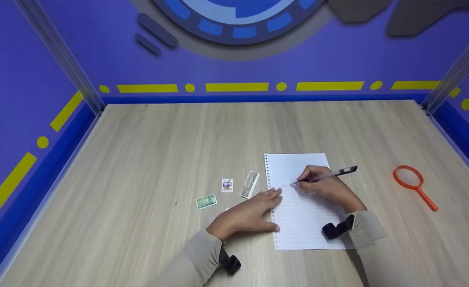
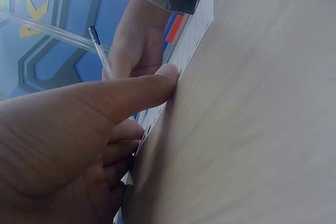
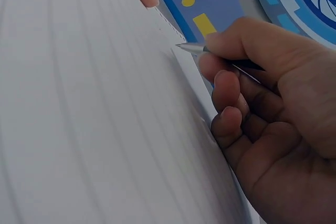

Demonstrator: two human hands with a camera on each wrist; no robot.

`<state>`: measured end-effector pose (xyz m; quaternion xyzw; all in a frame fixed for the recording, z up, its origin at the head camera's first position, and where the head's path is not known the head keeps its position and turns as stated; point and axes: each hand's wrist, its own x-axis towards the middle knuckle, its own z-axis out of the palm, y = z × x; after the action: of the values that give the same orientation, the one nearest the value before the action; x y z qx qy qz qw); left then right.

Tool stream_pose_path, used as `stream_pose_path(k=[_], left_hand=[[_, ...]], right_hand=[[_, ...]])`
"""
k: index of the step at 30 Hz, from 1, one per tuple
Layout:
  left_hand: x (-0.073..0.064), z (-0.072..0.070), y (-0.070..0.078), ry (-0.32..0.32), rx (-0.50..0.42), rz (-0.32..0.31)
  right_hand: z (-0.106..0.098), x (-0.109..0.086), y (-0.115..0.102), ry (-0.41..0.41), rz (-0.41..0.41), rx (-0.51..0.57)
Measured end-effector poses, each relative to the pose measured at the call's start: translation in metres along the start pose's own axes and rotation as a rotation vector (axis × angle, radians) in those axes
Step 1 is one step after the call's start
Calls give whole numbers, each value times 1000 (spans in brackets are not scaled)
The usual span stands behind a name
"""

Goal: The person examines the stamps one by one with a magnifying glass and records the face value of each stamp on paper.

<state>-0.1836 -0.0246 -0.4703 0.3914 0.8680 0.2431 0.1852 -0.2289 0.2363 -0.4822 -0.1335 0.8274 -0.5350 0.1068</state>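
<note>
A lined, loose-leaf sheet of paper point(image 1: 304, 227) with punched holes down its left side lies on the table. My right hand point(image 1: 330, 189) pinches a clear pen point(image 1: 344, 170) with a dark end, its tip at the upper part of the sheet. In the right wrist view, the pen's silver tip point(image 3: 190, 48) points at the page near its holed edge. My left hand point(image 1: 248, 213) rests with extended fingers and thumb on the sheet's left edge. Close to those fingers lie a long stamp point(image 1: 250, 184), a small white-bordered stamp point(image 1: 227, 185) and a green stamp point(image 1: 206, 202).
To the right of the paper lies an orange magnifying glass point(image 1: 426, 199), its handle towards the front. The wooden table point(image 1: 138, 159) is bounded by blue-purple panels point(image 1: 242, 71) at the back and sides. A small pale corner point(image 1: 227, 209) shows beside the left wrist.
</note>
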Motion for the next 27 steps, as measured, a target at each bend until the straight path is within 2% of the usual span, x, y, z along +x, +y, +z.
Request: stream_pose_path(k=[6, 20, 27], left_hand=[[-1, 1, -2, -2, -6, -12], [0, 1, -2, -1, -32, 16], [2, 1, -2, -2, -28, 5]], right_hand=[[2, 0, 2, -9, -10, -16], [1, -1, 3, -32, -24, -21], [0, -1, 2, 3, -8, 4]])
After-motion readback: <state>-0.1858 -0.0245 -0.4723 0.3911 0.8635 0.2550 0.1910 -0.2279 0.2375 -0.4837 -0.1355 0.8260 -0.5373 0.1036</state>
